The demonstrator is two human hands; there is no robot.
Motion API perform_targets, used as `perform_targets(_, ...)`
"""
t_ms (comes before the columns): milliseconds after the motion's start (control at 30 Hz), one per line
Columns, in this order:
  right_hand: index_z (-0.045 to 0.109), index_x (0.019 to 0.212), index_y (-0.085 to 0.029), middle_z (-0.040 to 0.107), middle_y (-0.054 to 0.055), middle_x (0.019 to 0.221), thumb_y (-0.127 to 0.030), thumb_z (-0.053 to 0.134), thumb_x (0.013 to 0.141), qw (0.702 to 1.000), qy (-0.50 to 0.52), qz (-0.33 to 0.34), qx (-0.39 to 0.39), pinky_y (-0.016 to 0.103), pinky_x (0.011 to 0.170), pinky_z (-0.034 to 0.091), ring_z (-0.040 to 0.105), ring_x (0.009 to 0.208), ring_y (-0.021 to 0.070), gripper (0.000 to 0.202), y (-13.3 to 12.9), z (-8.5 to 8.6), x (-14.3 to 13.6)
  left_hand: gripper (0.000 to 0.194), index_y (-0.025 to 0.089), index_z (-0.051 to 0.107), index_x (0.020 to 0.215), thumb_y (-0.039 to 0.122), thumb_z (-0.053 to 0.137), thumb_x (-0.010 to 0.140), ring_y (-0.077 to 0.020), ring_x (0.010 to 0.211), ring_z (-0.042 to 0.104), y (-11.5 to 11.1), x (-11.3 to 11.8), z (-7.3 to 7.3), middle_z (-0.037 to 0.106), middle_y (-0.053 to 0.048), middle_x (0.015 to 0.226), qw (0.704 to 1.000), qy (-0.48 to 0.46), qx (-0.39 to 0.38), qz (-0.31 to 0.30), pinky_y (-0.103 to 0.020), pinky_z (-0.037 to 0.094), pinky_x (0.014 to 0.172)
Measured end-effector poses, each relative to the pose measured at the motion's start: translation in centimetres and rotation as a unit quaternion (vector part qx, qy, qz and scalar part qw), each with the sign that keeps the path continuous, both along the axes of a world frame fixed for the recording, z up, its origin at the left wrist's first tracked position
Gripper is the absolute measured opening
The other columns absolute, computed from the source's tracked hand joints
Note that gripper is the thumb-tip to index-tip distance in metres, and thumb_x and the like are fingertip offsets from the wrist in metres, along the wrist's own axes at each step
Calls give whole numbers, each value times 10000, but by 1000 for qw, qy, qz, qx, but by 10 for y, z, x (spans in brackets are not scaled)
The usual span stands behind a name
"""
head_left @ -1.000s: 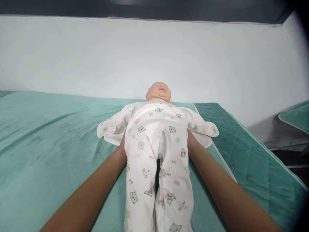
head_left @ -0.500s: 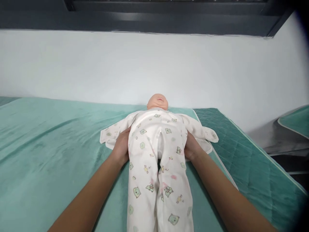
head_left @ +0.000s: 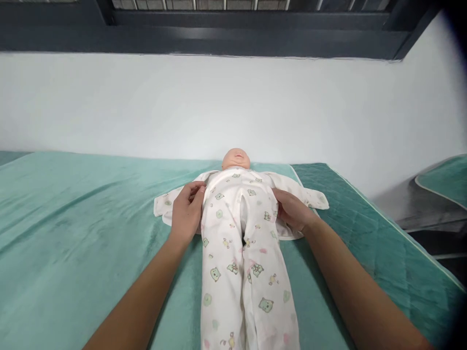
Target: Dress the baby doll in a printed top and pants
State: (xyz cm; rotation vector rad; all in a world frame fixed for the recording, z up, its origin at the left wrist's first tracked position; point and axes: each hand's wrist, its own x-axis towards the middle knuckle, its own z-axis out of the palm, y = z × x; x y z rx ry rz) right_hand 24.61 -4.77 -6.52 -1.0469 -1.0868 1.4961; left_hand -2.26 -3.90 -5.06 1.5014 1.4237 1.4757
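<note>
A baby doll (head_left: 236,159) lies on its back, its head toward the wall. It wears a white printed top (head_left: 290,184) with both sleeves spread sideways, and matching white baby pants (head_left: 222,243) whose legs stretch toward me. At the left side of the pants, near the waist, my left hand (head_left: 188,206) has thumb and fingers closed together on the cloth edge. My right hand (head_left: 292,209) grips the opposite side at about the same height, its fingertips partly hidden by the cloth. The doll's hands and feet do not show.
A light green sheet (head_left: 91,233) covers the bed under the doll. Darker quilted padding (head_left: 365,233) shows along the right. Behind stands a white wall (head_left: 164,102) below a dark window frame (head_left: 251,34). Another green pad corner (head_left: 445,180) juts in at far right.
Both hands have come from lower beside the pants, partly under them, up to the waist edges, with more of the fingers showing. The view has tilted up slightly.
</note>
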Motion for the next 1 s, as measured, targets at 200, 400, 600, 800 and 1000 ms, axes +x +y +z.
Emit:
perform_targets(200, 656, 771, -205, 690, 33, 746, -522, 650, 810, 948, -171, -247, 100, 300, 592, 506, 617, 649, 175, 319, 9, 15, 16, 254, 250, 727, 1019, 397, 584, 869, -199, 1003, 654, 25, 8, 26, 733, -21, 1097, 998, 54, 33, -5, -320, 480, 919)
perform_targets(400, 693, 800, -216, 708, 27, 820, -371, 679, 771, 890, -286, -258, 242, 335, 782, 493, 639, 791, 190, 159, 52, 33, -14, 158, 203, 734, 821, 331, 649, 783, -199, 872, 651, 71, 24, 37, 750, -36, 913, 990, 130, -2, -57, -308, 482, 831)
perform_targets(600, 629, 813, -224, 711, 29, 1009, -449, 639, 814, 942, -245, -109, 204, 358, 907, 439, 622, 972, 206, 225, 59, 20, -20, 269, 224, 698, 866, 475, 625, 804, -190, 867, 626, 67, 12, 35, 713, -37, 1011, 969, 151, -45, -189, -294, 466, 754)
perform_targets(800, 591, 726, -227, 627, 40, 1295, -425, 614, 831, 942, -254, -1, 220, 402, 1058, 346, 539, 1215, 244, 225, 51, 28, -8, 263, 208, 631, 789, 463, 683, 753, -176, 837, 603, 60, 10, 42, 666, -49, 1110, 963, 123, -84, -225, -286, 445, 684)
perform_targets(1000, 557, 737, -236, 673, 31, 1180, -459, 587, 859, 942, -261, 1, 212, 372, 944, 407, 578, 1110, 242, 255, 53, 32, -11, 297, 209, 573, 762, 499, 603, 822, -172, 774, 581, 70, 16, 32, 679, -28, 932, 971, 119, -70, -194, -289, 410, 662)
